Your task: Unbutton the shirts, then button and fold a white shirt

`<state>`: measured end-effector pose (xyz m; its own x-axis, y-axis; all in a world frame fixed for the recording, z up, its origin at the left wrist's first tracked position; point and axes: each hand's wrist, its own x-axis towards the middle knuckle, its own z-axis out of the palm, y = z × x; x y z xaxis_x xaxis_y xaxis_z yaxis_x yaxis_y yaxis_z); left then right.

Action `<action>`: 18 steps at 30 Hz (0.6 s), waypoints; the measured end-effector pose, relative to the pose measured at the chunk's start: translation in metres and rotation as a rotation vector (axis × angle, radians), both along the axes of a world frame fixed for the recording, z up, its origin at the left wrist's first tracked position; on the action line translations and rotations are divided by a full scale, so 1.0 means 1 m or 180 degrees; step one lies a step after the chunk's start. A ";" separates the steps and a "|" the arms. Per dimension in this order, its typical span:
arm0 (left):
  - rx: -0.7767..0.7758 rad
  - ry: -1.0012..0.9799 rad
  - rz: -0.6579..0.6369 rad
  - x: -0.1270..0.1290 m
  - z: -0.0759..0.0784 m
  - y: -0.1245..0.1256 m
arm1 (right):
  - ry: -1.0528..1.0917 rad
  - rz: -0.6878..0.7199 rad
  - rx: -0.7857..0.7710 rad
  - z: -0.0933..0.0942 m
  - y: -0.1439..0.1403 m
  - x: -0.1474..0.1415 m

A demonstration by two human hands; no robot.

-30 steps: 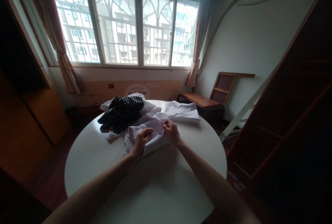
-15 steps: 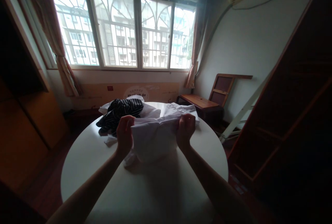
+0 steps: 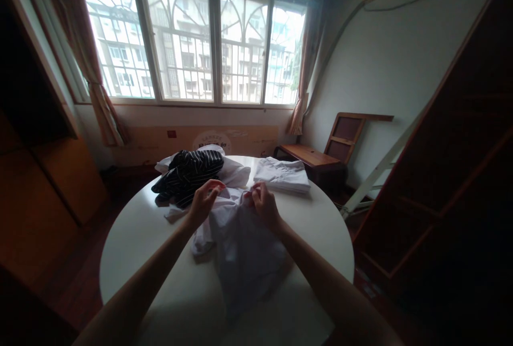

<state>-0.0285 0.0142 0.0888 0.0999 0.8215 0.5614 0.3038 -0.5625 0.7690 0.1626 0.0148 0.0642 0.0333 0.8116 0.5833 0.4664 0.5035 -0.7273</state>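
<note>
A white shirt (image 3: 244,244) hangs from my two hands over the round table, its lower part draped toward me on the tabletop. My left hand (image 3: 205,202) pinches its upper edge on the left, thumb and fingers together. On the right, my right hand (image 3: 264,204) grips the same edge with bent fingers, near a collar-like fold. A crumpled black garment with white stripes (image 3: 192,167) lies just beyond my left hand, on top of other white cloth (image 3: 236,173). Past my right hand rests a folded white garment (image 3: 282,175).
The round white table (image 3: 136,260) fills the middle. A wooden bench (image 3: 310,156) and a leaning chair-like frame (image 3: 347,135) stand at the back right. Dark wooden panelling (image 3: 425,191) slants along the right, and a cardboard box (image 3: 148,143) sits below the window.
My hands have come closer together, the right one moving left. The shirt, stretched between them before, now bunches at the top and hangs lower toward me.
</note>
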 end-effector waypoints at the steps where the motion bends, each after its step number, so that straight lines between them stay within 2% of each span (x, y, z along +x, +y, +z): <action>1: -0.0087 0.0131 -0.0319 0.002 0.001 -0.004 | -0.0144 -0.0073 0.0031 -0.003 0.001 -0.001; 4: -0.0491 0.0723 -0.1127 0.002 -0.004 -0.008 | -0.0500 -0.0229 0.0099 -0.012 0.004 -0.004; 6: -0.0662 0.1118 -0.1328 -0.001 -0.015 -0.005 | -0.0737 -0.0182 0.0058 -0.020 0.006 -0.006; 11: -0.0861 0.1352 -0.1461 -0.007 -0.042 0.007 | -0.1484 0.0082 -0.0205 -0.034 0.006 -0.010; 18: -0.1064 0.0957 -0.1257 -0.004 -0.050 0.017 | -0.1573 0.0223 0.0167 -0.030 -0.005 -0.016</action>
